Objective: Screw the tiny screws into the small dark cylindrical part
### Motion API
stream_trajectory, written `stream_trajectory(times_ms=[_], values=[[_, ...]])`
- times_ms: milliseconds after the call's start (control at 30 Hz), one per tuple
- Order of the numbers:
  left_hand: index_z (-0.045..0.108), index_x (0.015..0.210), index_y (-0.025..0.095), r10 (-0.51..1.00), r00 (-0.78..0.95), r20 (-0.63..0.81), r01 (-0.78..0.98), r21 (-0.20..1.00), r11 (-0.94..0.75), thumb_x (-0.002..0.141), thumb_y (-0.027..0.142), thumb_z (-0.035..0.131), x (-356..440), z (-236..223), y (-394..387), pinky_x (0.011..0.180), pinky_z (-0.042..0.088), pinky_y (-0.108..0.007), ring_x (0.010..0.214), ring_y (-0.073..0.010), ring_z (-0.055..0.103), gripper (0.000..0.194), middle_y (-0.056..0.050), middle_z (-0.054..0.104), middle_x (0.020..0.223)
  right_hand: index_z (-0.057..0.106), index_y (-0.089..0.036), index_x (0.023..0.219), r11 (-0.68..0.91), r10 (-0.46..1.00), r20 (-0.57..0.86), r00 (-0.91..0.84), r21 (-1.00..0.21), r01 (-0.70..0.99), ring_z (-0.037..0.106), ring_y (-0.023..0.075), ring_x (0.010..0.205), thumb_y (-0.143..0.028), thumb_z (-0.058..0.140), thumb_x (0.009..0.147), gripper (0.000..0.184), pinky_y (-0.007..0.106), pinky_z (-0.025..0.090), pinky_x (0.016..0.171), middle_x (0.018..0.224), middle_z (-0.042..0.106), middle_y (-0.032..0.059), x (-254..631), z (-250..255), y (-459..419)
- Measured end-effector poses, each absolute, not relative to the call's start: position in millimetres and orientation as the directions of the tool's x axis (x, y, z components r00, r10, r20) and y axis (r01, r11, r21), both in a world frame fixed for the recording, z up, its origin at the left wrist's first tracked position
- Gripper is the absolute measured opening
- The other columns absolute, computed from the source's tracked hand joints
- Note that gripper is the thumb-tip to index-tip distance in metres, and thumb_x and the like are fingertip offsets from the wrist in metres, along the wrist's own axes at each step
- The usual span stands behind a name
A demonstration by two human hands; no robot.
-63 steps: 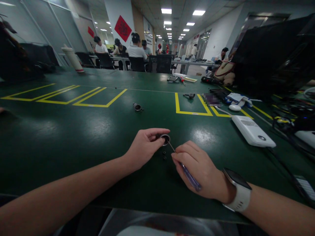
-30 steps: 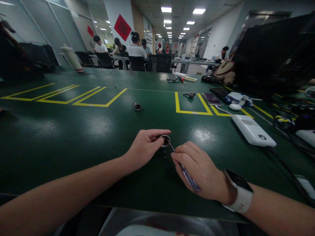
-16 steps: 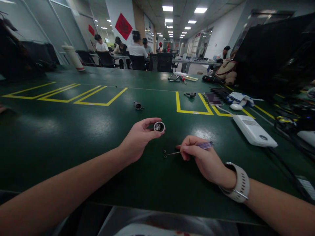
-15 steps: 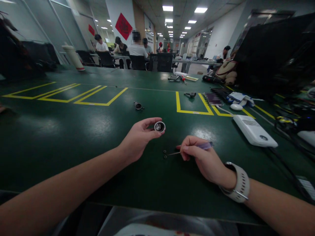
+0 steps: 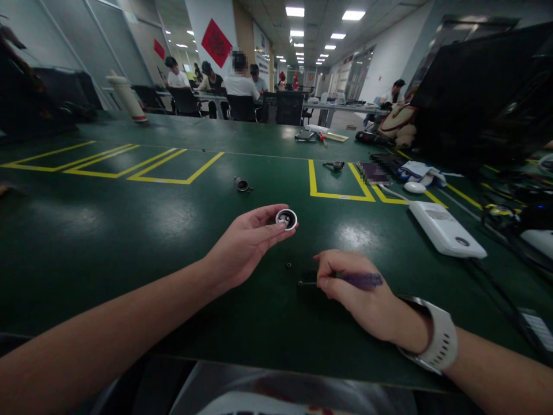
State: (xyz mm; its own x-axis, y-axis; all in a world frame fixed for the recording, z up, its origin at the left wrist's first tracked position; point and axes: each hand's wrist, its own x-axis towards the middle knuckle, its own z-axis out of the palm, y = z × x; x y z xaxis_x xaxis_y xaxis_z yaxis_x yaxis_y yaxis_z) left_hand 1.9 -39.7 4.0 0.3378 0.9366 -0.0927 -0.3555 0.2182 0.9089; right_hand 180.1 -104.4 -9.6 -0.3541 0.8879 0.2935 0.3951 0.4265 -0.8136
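My left hand [image 5: 244, 248] is closed around a small round metal housing [image 5: 294, 226] with a bright rim. Its open side faces me and shows a dark inside with pale parts. In my right hand [image 5: 352, 294] is a thin screwdriver [image 5: 363, 280] with a clear purple handle, its shaft pointing left, low over the table. A tiny dark ring [image 5: 300, 283] sits at the screwdriver's tip. Another small ring [image 5: 289, 265] lies on the table between my hands. Beyond my left hand, a dark metal part [image 5: 242, 184] with an open end rests on the table.
Yellow tape marks the green table [image 5: 129, 230]. A second dark metal part [image 5: 337, 166] lies inside a taped box. To the right are a white power bank-like device [image 5: 447, 229], a white mouse [image 5: 415, 188] and cables. A pale tumbler [image 5: 127, 99] stands far left.
The screwdriver has moved slightly down and right, and one of the two rings from the table is now at its tip. My left hand has shifted the housing slightly right and up.
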Motion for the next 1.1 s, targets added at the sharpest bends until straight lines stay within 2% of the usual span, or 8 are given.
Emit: stream_trajectory(times_ms=[100,167,400,733,1100], values=[[0.062,0.099,0.014,0.945,0.311,-0.104,-0.326,0.922,0.209,0.07,0.005,0.065,3,3,-41,0.088,0.048,-0.031,0.091,-0.0171,0.063,0.03,-0.004,0.068,0.092,0.047,-0.019,0.065,0.643,0.763,0.453,-0.462,-0.611,0.463,0.048,0.0145,0.062,-0.009,0.044,0.076,0.015,0.038,0.043,0.079,0.061,0.05,-0.0006,178,-14,-108],[0.062,0.099,0.013,0.949,0.298,-0.101,-0.298,0.935,0.193,0.069,0.007,0.066,4,2,-41,0.086,0.049,-0.031,0.088,-0.0169,0.063,0.032,-0.005,0.068,0.091,0.047,-0.019,0.069,0.722,0.691,0.517,-0.505,-0.515,0.461,0.047,0.0146,0.063,-0.007,0.044,0.076,0.014,0.039,0.043,0.081,0.063,0.05,-0.0001,178,-16,-109],[0.063,0.094,0.013,0.941,0.334,-0.046,-0.154,0.983,0.103,0.067,0.014,0.07,6,-1,-44,0.079,0.049,-0.031,0.083,-0.0169,0.064,0.028,-0.005,0.069,0.091,0.052,-0.018,0.08,0.824,0.538,0.734,-0.414,-0.357,0.439,0.052,0.0156,0.064,-0.005,0.045,0.075,0.015,0.042,0.045,0.079,0.068,0.054,0.0025,185,-11,-111],[0.069,0.095,0.015,0.919,0.393,-0.028,-0.038,0.998,0.047,0.067,0.013,0.069,6,-5,-50,0.076,0.049,-0.025,0.081,-0.0151,0.066,0.028,-0.004,0.073,0.087,0.051,-0.016,0.084,0.785,0.59,0.694,-0.413,-0.373,0.495,0.052,0.0165,0.073,-0.005,0.047,0.078,0.013,0.037,0.045,0.077,0.075,0.056,0.0042,182,-17,-107],[0.071,0.09,0.014,0.93,0.365,0.05,0.081,0.993,-0.085,0.069,0.01,0.063,8,0,-53,0.068,0.053,-0.022,0.074,-0.015,0.067,0.022,-0.005,0.074,0.081,0.051,-0.015,0.085,0.79,0.591,0.663,-0.459,-0.362,0.495,0.05,0.0164,0.074,-0.005,0.047,0.079,0.012,0.036,0.044,0.075,0.076,0.056,0.0054,179,-15,-109]])
